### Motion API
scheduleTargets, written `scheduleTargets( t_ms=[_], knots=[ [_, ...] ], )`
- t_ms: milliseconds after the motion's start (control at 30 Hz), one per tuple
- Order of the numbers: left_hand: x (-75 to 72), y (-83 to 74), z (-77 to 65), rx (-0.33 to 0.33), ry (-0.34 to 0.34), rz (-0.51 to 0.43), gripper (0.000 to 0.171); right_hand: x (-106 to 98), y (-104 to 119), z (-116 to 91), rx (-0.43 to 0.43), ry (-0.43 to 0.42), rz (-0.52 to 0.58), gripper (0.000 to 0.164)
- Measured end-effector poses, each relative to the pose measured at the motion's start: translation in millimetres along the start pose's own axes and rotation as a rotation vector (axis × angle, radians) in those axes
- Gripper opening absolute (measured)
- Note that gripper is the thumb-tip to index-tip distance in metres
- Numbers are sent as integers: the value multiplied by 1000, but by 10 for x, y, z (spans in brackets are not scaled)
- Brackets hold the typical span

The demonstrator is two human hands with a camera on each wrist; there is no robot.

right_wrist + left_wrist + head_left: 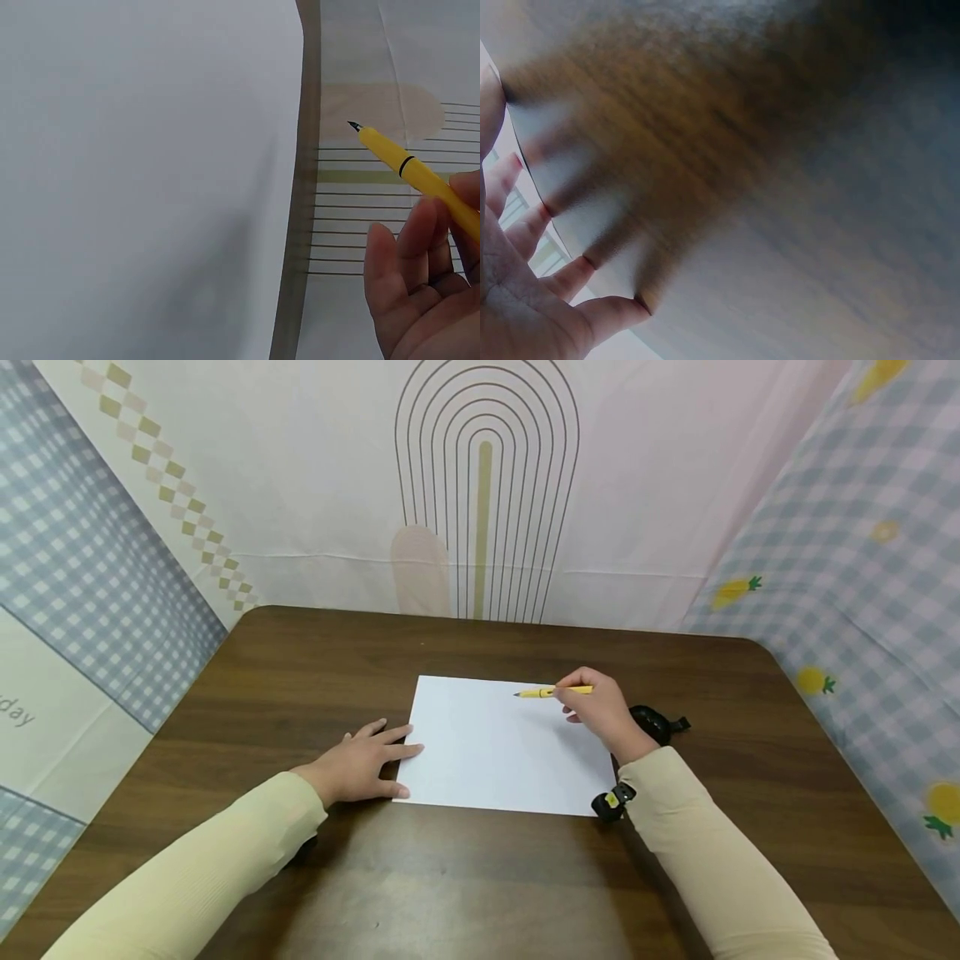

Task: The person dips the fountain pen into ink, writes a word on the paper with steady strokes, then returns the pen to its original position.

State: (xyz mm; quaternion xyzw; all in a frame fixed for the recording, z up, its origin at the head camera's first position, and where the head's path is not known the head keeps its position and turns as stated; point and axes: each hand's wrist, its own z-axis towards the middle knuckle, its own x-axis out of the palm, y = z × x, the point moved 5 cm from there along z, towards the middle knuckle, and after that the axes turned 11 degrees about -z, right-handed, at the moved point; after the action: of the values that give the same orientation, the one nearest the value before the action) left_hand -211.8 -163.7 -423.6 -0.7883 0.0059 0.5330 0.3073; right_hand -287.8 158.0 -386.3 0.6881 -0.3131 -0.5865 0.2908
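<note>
A blank white sheet of paper (495, 747) lies flat on the brown wooden table. My left hand (360, 768) rests at its left edge, fingers spread, with some fingertips and the thumb on the paper. In the left wrist view the left hand (525, 300) shows its palm side, fingertips down on the surface. My right hand (600, 706) pinches a yellow pen (536, 693) over the sheet's upper right part. The right wrist view shows the pen (409, 169) with a dark pointed nib and a black ring, its tip raised off the paper.
Beside the right wrist, on the table (300, 652), sits a round black object (651, 724) with a short strap. A black wrist device (613, 802) hangs at the right sleeve. Patterned cloth (300, 468) hangs behind the table and at both sides.
</note>
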Motion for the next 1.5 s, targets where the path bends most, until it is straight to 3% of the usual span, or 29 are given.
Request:
scheduleTargets(
  t_ms=[633, 1500],
  knots=[
    [-10, -15, 17, 18, -5, -20, 69, 372, 162, 60, -57, 42, -65, 12],
    [3, -5, 6, 8, -7, -24, 69, 482, 201, 106, -88, 46, -149, 7]
  ],
)
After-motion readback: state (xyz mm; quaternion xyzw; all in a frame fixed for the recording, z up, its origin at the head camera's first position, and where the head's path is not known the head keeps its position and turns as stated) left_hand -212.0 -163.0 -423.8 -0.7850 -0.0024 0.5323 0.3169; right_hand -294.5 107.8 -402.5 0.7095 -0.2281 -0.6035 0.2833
